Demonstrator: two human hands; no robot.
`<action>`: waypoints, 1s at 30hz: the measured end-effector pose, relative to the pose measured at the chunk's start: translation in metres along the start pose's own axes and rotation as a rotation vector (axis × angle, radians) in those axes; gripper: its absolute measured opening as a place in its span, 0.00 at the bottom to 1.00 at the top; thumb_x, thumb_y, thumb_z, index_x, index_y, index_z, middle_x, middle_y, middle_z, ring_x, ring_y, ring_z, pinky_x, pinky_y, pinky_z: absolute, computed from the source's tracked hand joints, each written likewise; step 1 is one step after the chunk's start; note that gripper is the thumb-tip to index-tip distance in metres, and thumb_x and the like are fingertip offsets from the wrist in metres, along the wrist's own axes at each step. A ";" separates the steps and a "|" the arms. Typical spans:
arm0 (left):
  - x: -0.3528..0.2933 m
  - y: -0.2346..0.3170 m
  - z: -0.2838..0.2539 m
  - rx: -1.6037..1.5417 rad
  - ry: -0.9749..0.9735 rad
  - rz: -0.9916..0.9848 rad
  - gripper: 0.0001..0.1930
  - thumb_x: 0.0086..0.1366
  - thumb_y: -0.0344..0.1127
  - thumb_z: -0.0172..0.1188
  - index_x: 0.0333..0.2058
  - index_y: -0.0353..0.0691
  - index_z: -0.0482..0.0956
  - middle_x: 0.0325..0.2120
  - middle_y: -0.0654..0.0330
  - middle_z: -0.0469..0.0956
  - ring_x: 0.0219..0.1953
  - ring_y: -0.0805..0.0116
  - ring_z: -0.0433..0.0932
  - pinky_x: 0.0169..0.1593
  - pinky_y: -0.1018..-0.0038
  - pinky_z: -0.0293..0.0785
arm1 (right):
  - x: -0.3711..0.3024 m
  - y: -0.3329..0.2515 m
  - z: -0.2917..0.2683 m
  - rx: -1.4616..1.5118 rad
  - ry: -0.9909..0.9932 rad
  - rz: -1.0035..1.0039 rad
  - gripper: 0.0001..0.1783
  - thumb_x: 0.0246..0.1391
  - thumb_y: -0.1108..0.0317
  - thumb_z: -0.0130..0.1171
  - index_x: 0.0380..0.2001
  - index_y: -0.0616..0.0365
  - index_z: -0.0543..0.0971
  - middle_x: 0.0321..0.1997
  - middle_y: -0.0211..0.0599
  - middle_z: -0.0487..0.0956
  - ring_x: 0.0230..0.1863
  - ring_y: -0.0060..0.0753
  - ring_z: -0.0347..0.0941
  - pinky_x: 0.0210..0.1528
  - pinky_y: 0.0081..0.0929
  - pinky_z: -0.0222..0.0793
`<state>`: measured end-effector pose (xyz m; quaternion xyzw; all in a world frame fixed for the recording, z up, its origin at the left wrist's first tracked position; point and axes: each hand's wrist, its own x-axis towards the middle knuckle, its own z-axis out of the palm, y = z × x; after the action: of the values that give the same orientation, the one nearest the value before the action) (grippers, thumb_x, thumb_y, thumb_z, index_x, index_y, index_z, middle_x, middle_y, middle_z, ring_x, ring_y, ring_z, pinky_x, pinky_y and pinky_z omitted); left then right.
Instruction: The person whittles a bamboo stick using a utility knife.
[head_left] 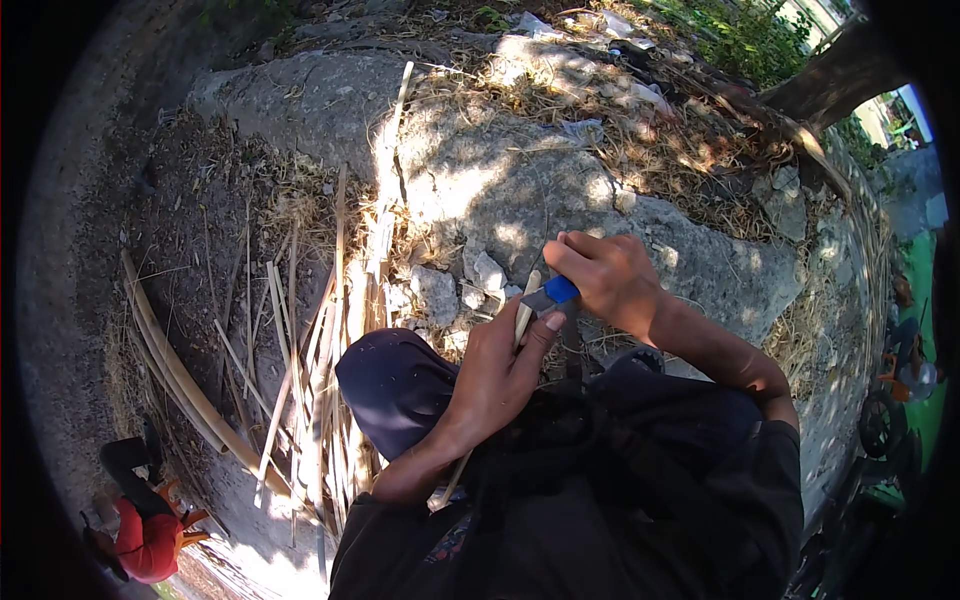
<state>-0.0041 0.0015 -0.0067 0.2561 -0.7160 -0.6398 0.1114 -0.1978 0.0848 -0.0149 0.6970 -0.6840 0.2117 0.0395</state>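
A pale, narrow strip [525, 318], which looks like split bamboo or wood, is gripped by my left hand [497, 368] above my knees. Its upper end sticks up past my fingers. Between my hands, a small blue and grey piece [562, 290] lies against the strip; its kind is unclear. Curled closed beside that piece is my right hand [605, 278], its knuckles up. A thin dark line shows near its fingertips, but what these fingers hold is hidden. Another length of pale strip [457, 478] shows below my left wrist.
Many long pale strips [325, 390] lie piled at my left, with thicker curved lengths [180, 375] farther left. Broken stones [435, 293] and a large rock slab [500, 190] stand ahead. A person in red [147, 540] is at lower left. A tree trunk [835, 80] leans at upper right.
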 end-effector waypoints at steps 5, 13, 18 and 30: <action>-0.009 0.007 0.002 0.023 -0.023 0.148 0.15 0.77 0.40 0.58 0.46 0.29 0.75 0.18 0.54 0.71 0.21 0.69 0.67 0.27 0.65 0.63 | -0.001 0.052 0.025 -0.219 -0.208 0.383 0.10 0.55 0.74 0.62 0.42 0.56 0.78 0.26 0.43 0.80 0.26 0.52 0.80 0.29 0.45 0.76; 0.006 0.000 -0.023 -0.389 -0.193 -0.132 0.19 0.78 0.41 0.57 0.27 0.39 0.67 0.19 0.70 0.58 0.24 0.80 0.57 0.28 0.72 0.57 | -0.008 0.060 -0.006 0.094 -0.036 0.430 0.09 0.54 0.71 0.66 0.39 0.57 0.82 0.23 0.46 0.80 0.26 0.54 0.80 0.31 0.46 0.75; 0.009 -0.008 -0.021 -0.372 -0.203 -0.159 0.17 0.78 0.39 0.58 0.28 0.39 0.71 0.19 0.72 0.60 0.24 0.81 0.57 0.27 0.73 0.56 | 0.009 0.001 -0.019 0.212 -0.061 0.145 0.14 0.47 0.72 0.70 0.36 0.53 0.76 0.24 0.37 0.78 0.25 0.48 0.79 0.26 0.43 0.72; 0.005 -0.001 -0.009 -0.038 0.028 0.100 0.11 0.77 0.35 0.57 0.40 0.33 0.69 0.18 0.56 0.69 0.19 0.68 0.66 0.26 0.64 0.61 | 0.011 -0.005 -0.013 0.124 -0.127 0.109 0.22 0.43 0.70 0.73 0.42 0.48 0.75 0.31 0.30 0.79 0.31 0.43 0.82 0.28 0.41 0.76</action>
<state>-0.0034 -0.0084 -0.0070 0.2269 -0.7138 -0.6434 0.1580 -0.1963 0.0790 0.0021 0.6718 -0.7076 0.2109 -0.0590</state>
